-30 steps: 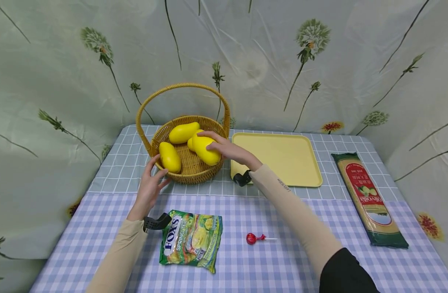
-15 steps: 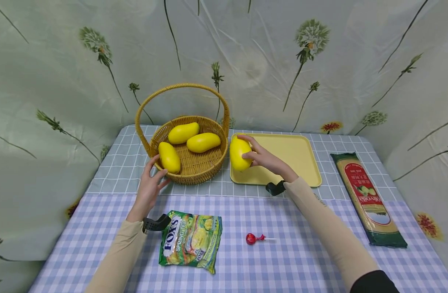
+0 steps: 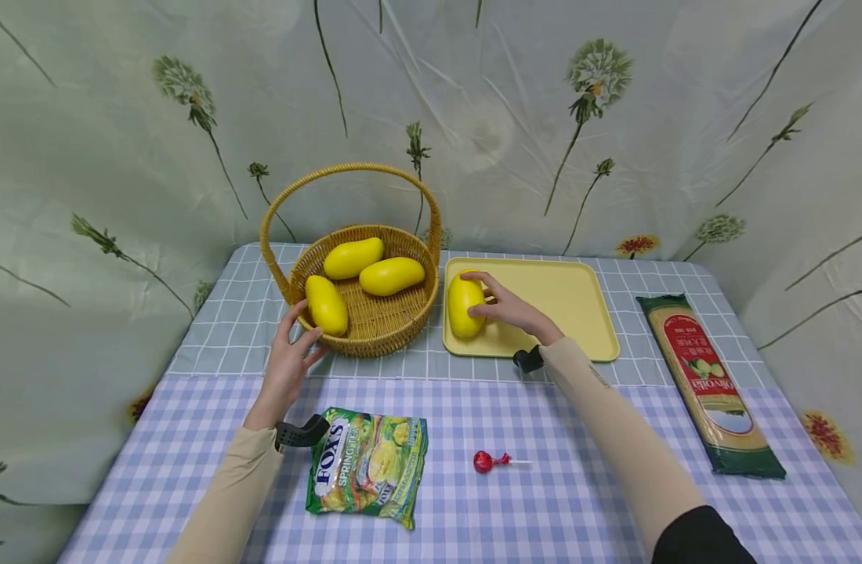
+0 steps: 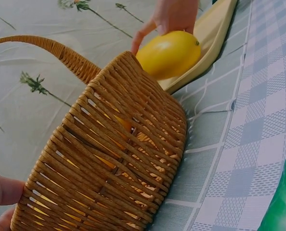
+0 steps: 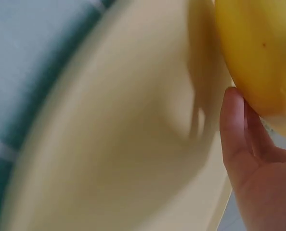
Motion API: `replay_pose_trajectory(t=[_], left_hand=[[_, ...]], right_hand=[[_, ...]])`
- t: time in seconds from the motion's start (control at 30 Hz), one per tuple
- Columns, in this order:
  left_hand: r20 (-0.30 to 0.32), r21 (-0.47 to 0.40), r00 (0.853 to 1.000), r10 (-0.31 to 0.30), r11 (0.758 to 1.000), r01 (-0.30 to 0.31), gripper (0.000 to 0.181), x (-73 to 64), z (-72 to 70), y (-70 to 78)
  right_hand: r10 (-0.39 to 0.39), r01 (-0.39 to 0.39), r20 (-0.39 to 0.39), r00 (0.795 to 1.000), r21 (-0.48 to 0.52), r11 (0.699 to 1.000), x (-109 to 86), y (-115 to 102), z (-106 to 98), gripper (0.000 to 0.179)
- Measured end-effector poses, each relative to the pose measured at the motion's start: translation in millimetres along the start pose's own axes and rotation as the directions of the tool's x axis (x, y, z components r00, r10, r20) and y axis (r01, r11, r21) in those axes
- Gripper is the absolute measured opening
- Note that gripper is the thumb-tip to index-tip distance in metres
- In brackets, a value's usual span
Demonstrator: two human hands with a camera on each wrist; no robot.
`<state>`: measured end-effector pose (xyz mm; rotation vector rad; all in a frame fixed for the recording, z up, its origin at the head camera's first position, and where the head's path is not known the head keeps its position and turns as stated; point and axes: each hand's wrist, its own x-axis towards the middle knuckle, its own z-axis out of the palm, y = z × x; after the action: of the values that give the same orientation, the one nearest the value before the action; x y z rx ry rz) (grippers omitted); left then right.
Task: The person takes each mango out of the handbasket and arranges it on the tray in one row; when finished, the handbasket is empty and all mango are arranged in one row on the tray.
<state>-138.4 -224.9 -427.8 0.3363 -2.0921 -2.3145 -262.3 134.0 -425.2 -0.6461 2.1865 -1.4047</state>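
In the head view my right hand [image 3: 510,306] holds a yellow mango [image 3: 464,307] at the left end of the pale yellow tray [image 3: 554,309], thumb and fingers round its side. The right wrist view shows the mango [image 5: 261,53] close over the tray, its shadow falling on the surface. My left hand [image 3: 287,366] grips the near left rim of a wicker basket [image 3: 374,345], thumb and finger on either side of it. Three more mangoes lie inside, among them one mango [image 3: 327,305] beside my left fingers. Part of the tray is hidden behind my right hand.
A green bag of Fox's candies [image 3: 367,466] lies in front of my left wrist. Right of it is a red lollipop [image 3: 483,461]. A long Olivolia packet [image 3: 709,384] lies at the right. The basket's tall handle [image 3: 353,167] arches above its bowl.
My right hand has lifted the mango out of the basket, carried it right and lowered it at the tray's left end. My left hand has stayed on the rim.
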Motion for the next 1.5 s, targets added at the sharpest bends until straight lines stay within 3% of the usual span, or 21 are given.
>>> replay_pose_trajectory(t=[0.27, 0.53, 0.63, 0.87, 1.03, 1.23, 1.5], left_hand=[[-0.017, 0.014, 1.0, 0.006, 1.0, -0.006, 0.059, 1.8, 1.6, -0.2], [-0.018, 0.021, 1.0, 0.012, 1.0, -0.012, 0.059, 1.5, 0.8, 0.0], [-0.016, 0.022, 1.0, 0.015, 1.0, -0.014, 0.059, 1.0, 0.6, 0.2], [-0.02, 0.019, 1.0, 0.012, 1.0, -0.012, 0.058, -1.1, 0.6, 1.1], [-0.016, 0.026, 1.0, 0.014, 1.0, -0.013, 0.058, -1.7, 0.1, 0.2], [0.004, 0.028, 1.0, 0.016, 0.999, -0.016, 0.06, -2.3, -0.8, -0.4], [-0.022, 0.024, 1.0, -0.006, 1.0, 0.006, 0.066, 0.9, 0.6, -0.6]], right_hand=[[0.066, -0.066, 0.013, 0.998, -0.006, 0.998, 12.0, 0.6, -2.9, 0.061], [0.104, -0.103, 0.025, 0.994, -0.025, 0.994, 9.6, -2.7, -10.1, 0.06], [0.09, -0.09, -0.002, 0.996, -0.038, 0.995, 8.0, -4.2, -11.3, 0.059], [-0.026, 0.015, -0.112, 0.993, -0.094, 0.995, 7.6, -24.3, -5.3, 0.051], [-0.106, 0.097, -0.108, 0.989, -0.079, 0.992, 17.0, -50.1, 14.8, 0.049], [-0.245, 0.245, 0.002, 0.969, -0.083, 0.966, 39.8, -80.3, 55.7, 0.049], [-0.243, 0.258, 0.129, 0.961, -0.113, 0.959, 77.1, -102.0, 110.9, 0.051]])
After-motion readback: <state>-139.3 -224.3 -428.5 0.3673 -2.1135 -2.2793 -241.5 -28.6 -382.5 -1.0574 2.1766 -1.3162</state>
